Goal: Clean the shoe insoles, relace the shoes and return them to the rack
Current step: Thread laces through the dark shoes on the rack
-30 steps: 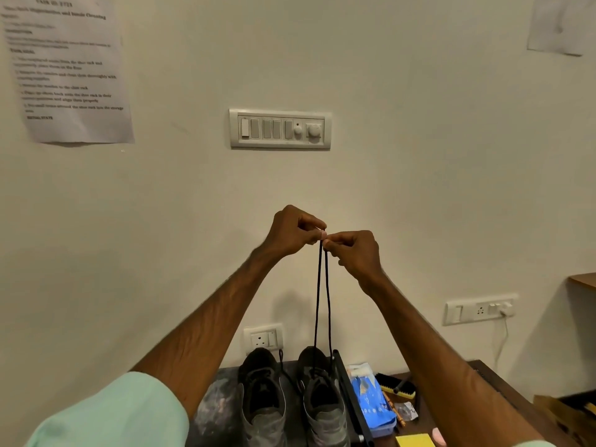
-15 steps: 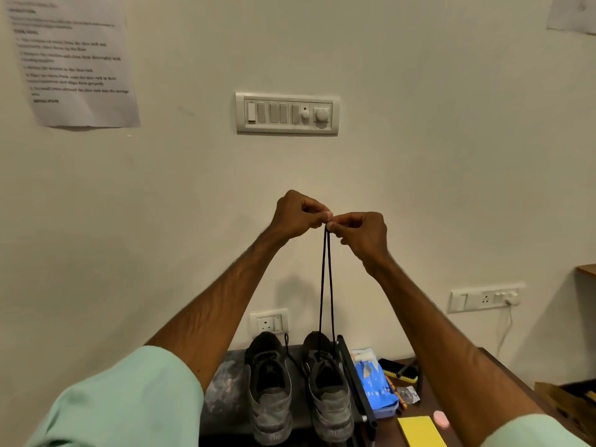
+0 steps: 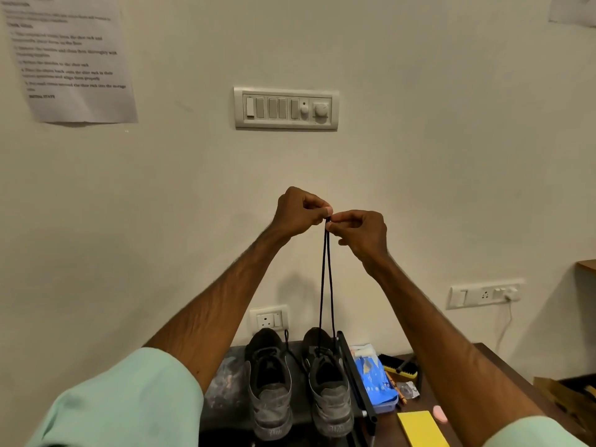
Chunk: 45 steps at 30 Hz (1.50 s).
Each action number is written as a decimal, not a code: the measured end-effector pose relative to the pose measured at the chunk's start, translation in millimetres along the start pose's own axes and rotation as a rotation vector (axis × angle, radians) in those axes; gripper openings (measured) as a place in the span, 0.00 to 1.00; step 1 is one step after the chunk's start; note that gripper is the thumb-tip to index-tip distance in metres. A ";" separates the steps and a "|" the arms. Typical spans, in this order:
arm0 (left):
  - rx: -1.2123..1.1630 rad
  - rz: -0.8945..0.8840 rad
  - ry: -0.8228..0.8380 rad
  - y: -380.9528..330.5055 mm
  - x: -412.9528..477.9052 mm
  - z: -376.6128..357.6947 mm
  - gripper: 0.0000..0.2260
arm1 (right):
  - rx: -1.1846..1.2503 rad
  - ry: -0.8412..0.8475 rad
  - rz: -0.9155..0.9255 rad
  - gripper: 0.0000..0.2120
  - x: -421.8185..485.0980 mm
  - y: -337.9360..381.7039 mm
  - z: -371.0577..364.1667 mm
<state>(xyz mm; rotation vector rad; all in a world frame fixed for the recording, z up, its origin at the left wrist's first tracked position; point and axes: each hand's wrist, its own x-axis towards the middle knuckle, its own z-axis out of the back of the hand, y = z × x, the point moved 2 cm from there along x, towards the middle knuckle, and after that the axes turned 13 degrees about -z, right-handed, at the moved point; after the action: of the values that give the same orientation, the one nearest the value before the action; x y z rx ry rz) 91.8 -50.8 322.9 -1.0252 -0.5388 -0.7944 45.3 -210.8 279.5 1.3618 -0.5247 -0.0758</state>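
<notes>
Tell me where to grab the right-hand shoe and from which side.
Take the right-hand shoe by its heel collar, from the near side: the heel faces the person, its mouth gapes, the taut lace guards the front, and a black bar flanks its right.

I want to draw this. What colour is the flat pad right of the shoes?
Yellow. The flat pad shows in the head view, the only one.

Your one head-worn, wide-angle camera looks forward at a near wall (image 3: 435,162); left hand (image 3: 298,210) and right hand (image 3: 362,232) centred, shoes (image 3: 329,393) along the bottom edge.
</notes>
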 end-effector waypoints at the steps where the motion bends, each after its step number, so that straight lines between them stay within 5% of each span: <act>1: -0.011 0.011 -0.010 1.1 -1.0 -0.8 0.05 | -0.001 -0.003 0.008 0.07 -1.4 -3.7 -1.2; 10: -0.220 0.160 -0.153 12.2 -13.5 -5.1 0.05 | -0.185 -0.009 0.111 0.03 -23.2 -75.4 -20.8; 24: -0.708 0.382 -0.392 42.1 -24.6 -23.1 0.07 | -0.324 0.036 -0.004 0.08 -61.3 -188.3 -56.6; 33: -0.932 0.581 -0.778 112.3 -61.5 -19.6 0.06 | -0.323 0.022 -0.154 0.08 -74.2 -227.2 -36.8; 39: -0.772 0.706 -0.979 175.7 -109.6 -29.2 0.08 | -0.246 0.116 -0.223 0.09 -72.3 -244.5 -20.8; 45: -0.293 0.709 -0.698 203.3 -166.4 -72.1 0.02 | -0.158 0.094 -0.226 0.09 -61.9 -247.3 -21.1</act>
<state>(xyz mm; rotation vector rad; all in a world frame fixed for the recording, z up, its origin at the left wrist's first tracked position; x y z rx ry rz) 153.6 -3.3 61.9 -1.6488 -0.5913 0.1454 60.1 -225.4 24.6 1.2591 -0.2787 -0.2319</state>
